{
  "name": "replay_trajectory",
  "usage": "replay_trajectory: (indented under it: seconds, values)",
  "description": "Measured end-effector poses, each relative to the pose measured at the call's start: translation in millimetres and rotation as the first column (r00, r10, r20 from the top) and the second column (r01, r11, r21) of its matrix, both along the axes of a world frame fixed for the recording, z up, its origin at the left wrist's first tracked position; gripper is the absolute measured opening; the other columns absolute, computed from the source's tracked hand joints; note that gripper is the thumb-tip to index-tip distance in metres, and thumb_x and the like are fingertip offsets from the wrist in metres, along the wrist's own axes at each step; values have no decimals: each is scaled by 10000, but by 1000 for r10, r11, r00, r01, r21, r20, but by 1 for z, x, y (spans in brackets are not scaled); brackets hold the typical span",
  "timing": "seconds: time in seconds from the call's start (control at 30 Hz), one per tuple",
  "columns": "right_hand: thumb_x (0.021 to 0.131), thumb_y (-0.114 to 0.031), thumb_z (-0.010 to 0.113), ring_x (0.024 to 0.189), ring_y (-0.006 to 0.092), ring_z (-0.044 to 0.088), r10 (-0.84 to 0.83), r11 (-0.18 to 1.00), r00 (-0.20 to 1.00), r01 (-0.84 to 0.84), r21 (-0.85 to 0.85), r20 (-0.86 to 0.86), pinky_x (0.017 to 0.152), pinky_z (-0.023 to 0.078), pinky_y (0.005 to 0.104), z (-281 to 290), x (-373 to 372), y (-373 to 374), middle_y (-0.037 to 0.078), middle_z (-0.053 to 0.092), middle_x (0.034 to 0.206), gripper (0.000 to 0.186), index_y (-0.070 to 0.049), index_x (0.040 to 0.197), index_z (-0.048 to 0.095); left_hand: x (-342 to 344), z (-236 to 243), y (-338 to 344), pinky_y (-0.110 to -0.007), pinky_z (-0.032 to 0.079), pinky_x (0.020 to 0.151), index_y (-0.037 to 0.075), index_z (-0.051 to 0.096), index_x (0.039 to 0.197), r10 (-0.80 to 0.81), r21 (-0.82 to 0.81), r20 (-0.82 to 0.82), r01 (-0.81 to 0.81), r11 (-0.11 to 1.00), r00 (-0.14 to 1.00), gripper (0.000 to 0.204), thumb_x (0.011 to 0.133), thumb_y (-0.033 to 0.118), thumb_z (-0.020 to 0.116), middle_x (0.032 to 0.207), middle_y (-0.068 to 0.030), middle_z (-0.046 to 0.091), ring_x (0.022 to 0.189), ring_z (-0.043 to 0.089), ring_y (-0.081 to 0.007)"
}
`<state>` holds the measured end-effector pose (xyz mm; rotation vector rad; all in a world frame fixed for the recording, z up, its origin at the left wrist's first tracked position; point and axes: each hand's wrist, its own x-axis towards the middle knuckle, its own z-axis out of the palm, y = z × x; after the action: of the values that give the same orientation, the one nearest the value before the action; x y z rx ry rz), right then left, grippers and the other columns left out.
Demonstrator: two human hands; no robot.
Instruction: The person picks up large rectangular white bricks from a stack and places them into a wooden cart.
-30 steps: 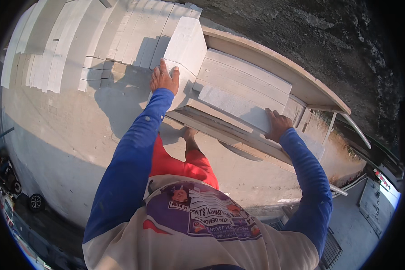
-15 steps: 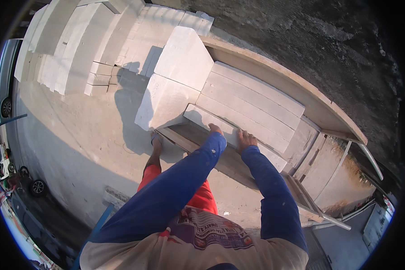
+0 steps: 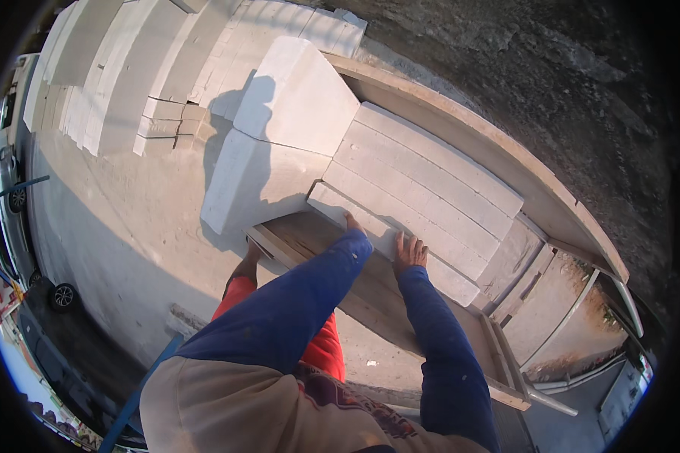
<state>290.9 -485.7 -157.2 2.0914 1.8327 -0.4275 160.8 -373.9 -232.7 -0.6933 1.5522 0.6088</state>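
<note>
A long pale concrete block [image 3: 431,266] lies along the near side of a row of similar blocks [image 3: 431,181] in a wooden cart [image 3: 476,106]. A narrow dark gap separates part of it from the row. My left hand [image 3: 353,222] grips its near edge toward the left; most of those fingers are hidden behind the wrist. Farther right, my right hand [image 3: 410,251] holds the same block, its fingers bent over the upper edge. Beneath both hands shows the cart's bare dark boards [image 3: 310,234].
Two large upright blocks [image 3: 295,98] stand at the cart's left end. Stacked blocks [image 3: 121,75] fill the far left. Handles [image 3: 555,402] extend at the right. A rough dark wall or bank [image 3: 521,60] borders the far side. Parked vehicles [image 3: 64,297] are at the left.
The view has shifted and my torso leans more to the left. Both hands stay on the near block, with little visible movement against it. My shadow now covers more of the upright blocks.
</note>
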Motion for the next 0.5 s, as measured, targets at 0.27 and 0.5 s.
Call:
replay_trajectory:
  seconds: [0.27, 0.5]
  values:
    - [745, -335, 742, 1277, 360, 413, -394, 918, 914, 385, -100, -100, 1080, 298, 541, 135, 80, -44, 165, 431, 1361, 853, -145, 1466, 328, 13, 28, 17, -614, 342, 1047, 215, 209, 1541, -138, 21, 195, 136, 990, 971, 884, 860, 721, 459, 1559, -156, 261, 1393, 321, -383]
    - [839, -340, 702, 1138, 378, 583, -779, 618, 604, 785, -44, -166, 973, 464, 434, 128, 162, -65, 263, 559, 1264, 636, 4, 1321, 470, -10, 32, 43, -611, 341, 1049, 214, 193, 1543, -454, 10, 36, 454, 891, 890, 898, 855, 717, 477, 1559, -182, 243, 1395, 313, -393]
